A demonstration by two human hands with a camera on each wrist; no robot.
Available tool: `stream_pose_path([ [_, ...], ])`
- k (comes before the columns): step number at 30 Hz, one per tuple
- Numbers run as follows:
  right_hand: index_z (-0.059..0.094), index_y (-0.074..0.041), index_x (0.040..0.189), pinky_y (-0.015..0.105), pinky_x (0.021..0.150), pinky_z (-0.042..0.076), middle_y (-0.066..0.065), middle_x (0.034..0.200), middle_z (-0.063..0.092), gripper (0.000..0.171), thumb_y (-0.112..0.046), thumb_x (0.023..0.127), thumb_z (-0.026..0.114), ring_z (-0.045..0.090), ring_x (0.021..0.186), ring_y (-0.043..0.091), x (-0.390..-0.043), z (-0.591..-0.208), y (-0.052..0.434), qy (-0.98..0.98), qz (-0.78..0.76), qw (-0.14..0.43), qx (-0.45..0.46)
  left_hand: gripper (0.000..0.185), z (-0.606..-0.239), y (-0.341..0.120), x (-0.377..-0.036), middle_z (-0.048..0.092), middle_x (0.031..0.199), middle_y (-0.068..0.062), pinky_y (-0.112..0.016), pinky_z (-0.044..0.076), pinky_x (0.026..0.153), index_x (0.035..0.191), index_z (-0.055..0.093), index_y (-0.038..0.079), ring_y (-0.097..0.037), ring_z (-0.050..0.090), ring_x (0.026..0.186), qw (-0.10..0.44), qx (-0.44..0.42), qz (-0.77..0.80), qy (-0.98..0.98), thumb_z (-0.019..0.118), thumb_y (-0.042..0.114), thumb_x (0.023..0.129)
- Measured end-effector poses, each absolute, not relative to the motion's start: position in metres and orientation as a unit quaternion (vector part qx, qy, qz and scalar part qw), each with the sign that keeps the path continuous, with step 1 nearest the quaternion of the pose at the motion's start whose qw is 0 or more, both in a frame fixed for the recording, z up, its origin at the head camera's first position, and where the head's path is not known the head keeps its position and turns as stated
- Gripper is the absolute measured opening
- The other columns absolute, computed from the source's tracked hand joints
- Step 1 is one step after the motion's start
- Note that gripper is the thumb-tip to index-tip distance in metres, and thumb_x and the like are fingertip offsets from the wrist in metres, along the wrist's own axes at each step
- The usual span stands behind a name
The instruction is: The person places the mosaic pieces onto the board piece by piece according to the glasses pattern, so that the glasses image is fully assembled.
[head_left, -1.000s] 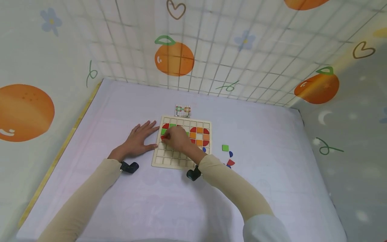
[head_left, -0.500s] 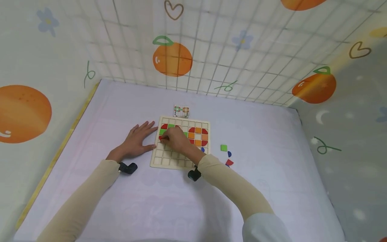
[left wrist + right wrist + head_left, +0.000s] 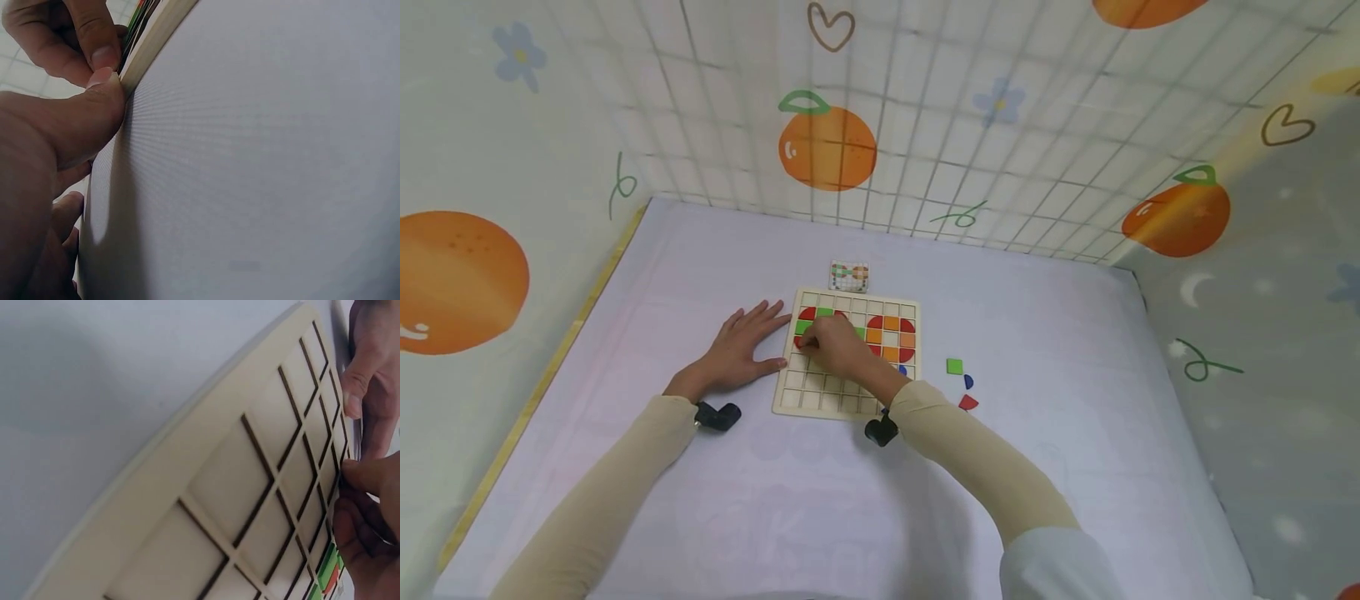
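Observation:
A wooden grid board [image 3: 820,402] lies on the table with red, green, orange and blue tiles set in its cells. Over its left part, my right hand [image 3: 842,343] pinches a red quarter-circle tile [image 3: 798,342] at a left-column cell, below a green tile. The fingers hide most of that tile and some cells around it. My left hand [image 3: 736,348] rests spread on the table by the board's left edge, its thumb and fingertips touching the edge. In the left wrist view, the left thumb [image 3: 103,100] meets the board's side, close to the right hand's fingertips [image 3: 103,56].
Behind the board lies a small pattern card [image 3: 849,275]. To its right are a loose green square tile [image 3: 954,367], a blue half-circle tile [image 3: 968,382] and a red quarter-circle tile [image 3: 968,402]. A printed curtain [image 3: 925,167] stands at the back.
The right fingertips have shifted very slightly over the same left-column cell, with the red tile staying there. The left hand keeps its place at the board's edge.

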State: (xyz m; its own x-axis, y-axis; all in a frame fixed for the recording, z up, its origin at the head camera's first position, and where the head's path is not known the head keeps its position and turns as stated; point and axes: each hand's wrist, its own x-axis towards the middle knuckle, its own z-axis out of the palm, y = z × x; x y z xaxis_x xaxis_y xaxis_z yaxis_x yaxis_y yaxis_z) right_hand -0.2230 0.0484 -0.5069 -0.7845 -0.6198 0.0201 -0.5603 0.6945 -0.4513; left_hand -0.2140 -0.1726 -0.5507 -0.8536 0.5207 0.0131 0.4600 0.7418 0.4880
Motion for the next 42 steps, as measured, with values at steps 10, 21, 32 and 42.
stream_pose_path([
  [10, 0.078, -0.008, 0.103, 0.019, 0.074, 0.051, -0.001, 0.093, 0.073, 0.014, -0.014, 0.092, 0.070, 0.062, 0.082, 0.009, -0.215, -0.492, 0.072, 0.918, -0.220, 0.079, -0.319, 0.079, -0.548, -0.172, -0.212, 0.016, 0.163, -0.007, -0.052, 0.000, 0.118, 0.155, 0.033, 0.016, -0.029, 0.004, 0.149, 0.068, 0.256, 0.242, 0.933, 0.069, 0.045, 0.090],
  [21, 0.077, -0.010, 0.102, 0.026, 0.070, 0.054, -0.002, 0.090, 0.069, 0.014, -0.016, 0.089, 0.073, 0.060, 0.079, 0.013, -0.200, -0.480, 0.176, 0.952, -0.200, 0.098, -0.210, 0.081, -0.547, -0.169, -0.210, 0.015, 0.163, -0.006, -0.052, 0.000, 0.118, 0.155, 0.033, 0.017, -0.028, 0.004, 0.150, 0.067, 0.242, 0.236, 0.939, 0.071, 0.043, 0.089],
  [32, 0.078, -0.012, 0.103, 0.042, 0.086, 0.056, 0.007, 0.109, 0.070, 0.022, -0.022, 0.083, 0.080, 0.063, 0.102, 0.026, -0.177, -0.477, 0.251, 0.983, -0.101, 0.109, -0.104, 0.079, -0.545, -0.169, -0.209, 0.018, 0.163, -0.008, -0.052, 0.001, 0.118, 0.154, 0.034, 0.016, -0.029, 0.006, 0.149, 0.061, 0.243, 0.243, 0.937, 0.071, 0.043, 0.089],
  [42, 0.080, -0.013, 0.098, 0.042, 0.088, 0.055, 0.004, 0.107, 0.071, 0.018, -0.017, 0.081, 0.083, 0.062, 0.104, 0.026, -0.174, -0.490, 0.266, 0.980, -0.095, 0.088, -0.148, 0.080, -0.547, -0.169, -0.209, 0.017, 0.163, -0.007, -0.052, 0.001, 0.118, 0.154, 0.035, 0.016, -0.028, 0.005, 0.149, 0.060, 0.244, 0.245, 0.936, 0.071, 0.043, 0.089],
])
